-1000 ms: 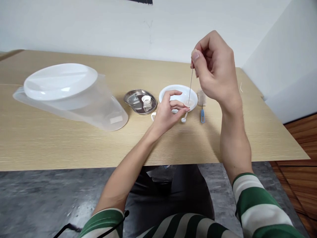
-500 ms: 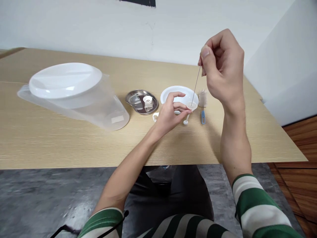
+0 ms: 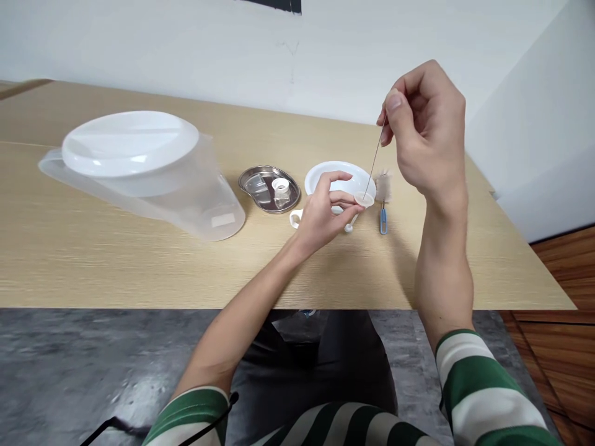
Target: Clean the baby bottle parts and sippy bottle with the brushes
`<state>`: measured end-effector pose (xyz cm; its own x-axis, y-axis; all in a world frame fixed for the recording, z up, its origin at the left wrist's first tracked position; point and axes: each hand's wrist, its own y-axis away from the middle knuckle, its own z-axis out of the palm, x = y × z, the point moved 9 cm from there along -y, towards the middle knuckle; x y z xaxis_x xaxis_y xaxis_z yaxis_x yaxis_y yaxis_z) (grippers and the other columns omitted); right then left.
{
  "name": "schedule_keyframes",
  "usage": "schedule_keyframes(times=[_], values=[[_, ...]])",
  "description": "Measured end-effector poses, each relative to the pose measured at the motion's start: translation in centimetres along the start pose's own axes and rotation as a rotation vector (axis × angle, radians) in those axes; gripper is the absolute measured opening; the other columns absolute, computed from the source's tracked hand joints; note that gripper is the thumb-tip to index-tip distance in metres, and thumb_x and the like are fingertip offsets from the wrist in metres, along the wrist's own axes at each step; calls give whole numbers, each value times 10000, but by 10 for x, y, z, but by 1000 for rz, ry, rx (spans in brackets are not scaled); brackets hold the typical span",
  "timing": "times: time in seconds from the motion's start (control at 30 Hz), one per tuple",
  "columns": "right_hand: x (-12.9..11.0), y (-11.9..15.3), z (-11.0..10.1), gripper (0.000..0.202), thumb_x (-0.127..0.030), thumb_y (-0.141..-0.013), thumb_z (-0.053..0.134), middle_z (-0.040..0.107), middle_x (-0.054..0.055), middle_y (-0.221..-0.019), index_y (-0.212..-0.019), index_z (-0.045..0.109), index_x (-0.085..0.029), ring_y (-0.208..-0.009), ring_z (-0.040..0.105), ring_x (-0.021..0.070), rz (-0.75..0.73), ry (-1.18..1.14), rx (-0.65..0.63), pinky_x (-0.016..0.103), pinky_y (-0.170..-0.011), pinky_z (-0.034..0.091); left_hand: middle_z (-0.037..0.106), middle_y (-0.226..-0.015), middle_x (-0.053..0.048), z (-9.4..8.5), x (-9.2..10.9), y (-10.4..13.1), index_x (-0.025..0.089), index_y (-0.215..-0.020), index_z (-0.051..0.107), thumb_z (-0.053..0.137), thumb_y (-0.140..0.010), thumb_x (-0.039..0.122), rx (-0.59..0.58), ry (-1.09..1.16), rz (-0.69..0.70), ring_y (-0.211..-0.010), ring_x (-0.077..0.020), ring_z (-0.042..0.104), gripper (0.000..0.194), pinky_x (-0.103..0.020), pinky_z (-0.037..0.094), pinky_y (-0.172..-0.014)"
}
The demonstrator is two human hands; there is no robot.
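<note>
Head view: from where I stand, the largest item is the pale wood-grain rectangular table (image 3: 116,266), which carries the loose parts. On its left part lies a translucent plastic pitcher (image 3: 223,198), tilted over on its side, with a white oval plastic lid (image 3: 130,142) seated in its mouth.

The person's right hand (image 3: 425,130) is raised over the right part of the table. Its thumb and forefinger are pinched together on the upper end of a thin dark straight rod (image 3: 374,153). The person's left hand (image 3: 323,214) is lower; its thumb and fingers are clamped on the edge of a small translucent white round piece (image 3: 364,199).

Behind the left hand sits a white glossy oval dish (image 3: 341,176), partly covered by the fingers. Left of the dish, just beside it, is a kidney-shaped shiny metal tray (image 3: 273,175). It holds a clear plastic piece (image 3: 257,188) and a clear part with a white ring top (image 3: 281,186). Right of the dish lies a pale-bristled brush with a blue loop handle (image 3: 383,222).

A white ring-shaped part (image 3: 295,218) shows beside the left wrist, partly hidden. Below the round piece shows a white stem with a round knob (image 3: 349,228); whether they join cannot be told. The rod slants down to the round piece; contact cannot be confirmed.
</note>
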<state>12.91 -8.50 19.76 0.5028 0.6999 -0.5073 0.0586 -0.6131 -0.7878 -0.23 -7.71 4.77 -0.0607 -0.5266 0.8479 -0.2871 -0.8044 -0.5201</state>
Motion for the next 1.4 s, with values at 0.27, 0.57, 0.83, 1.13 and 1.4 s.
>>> schedule_keyframes(times=[0.27,0.57,0.83,1.13,1.4], values=[[3,4,15,265,-448,-987,587,628,-28,-734,-807,486,-282,-583,568,150,19,-63,-81,328,-586,460,754,-993,-13,-7,-6,-4,255,-1263,481,804,-818,222,61,27,-17,-850,-188,792,551,-342,643,-845],[2,14,30,189,-360,-974,642,679,6,-821,-823,595,-257,-757,611,185,86,130,-326,330,-708,493,775,-917,-10,-17,1,-6,235,-1262,469,841,-801,334,175,41,41,-850,-191,789,601,-304,636,-815],[4,20,47,112,-238,-960,638,663,9,-900,-859,595,-256,-775,577,173,-10,202,-408,347,-766,496,767,-936,-5,-39,1,-14,245,-1289,442,848,-811,392,248,60,70,-885,-191,791,644,-319,641,-839],[-1,10,21,249,-483,-1022,544,639,-2,-782,-867,495,-294,-713,613,188,73,16,-164,340,-684,494,745,-906,5,0,2,-1,238,-1203,485,827,-828,329,46,54,10,-867,-197,800,515,-304,663,-803],[-6,2,1,261,-477,-1038,522,590,0,-822,-869,448,-292,-748,578,171,15,-32,14,326,-715,501,735,-857,26,7,0,4,249,-1212,501,827,-812,246,-26,-33,-11,-829,-198,800,517,-293,647,-760]])
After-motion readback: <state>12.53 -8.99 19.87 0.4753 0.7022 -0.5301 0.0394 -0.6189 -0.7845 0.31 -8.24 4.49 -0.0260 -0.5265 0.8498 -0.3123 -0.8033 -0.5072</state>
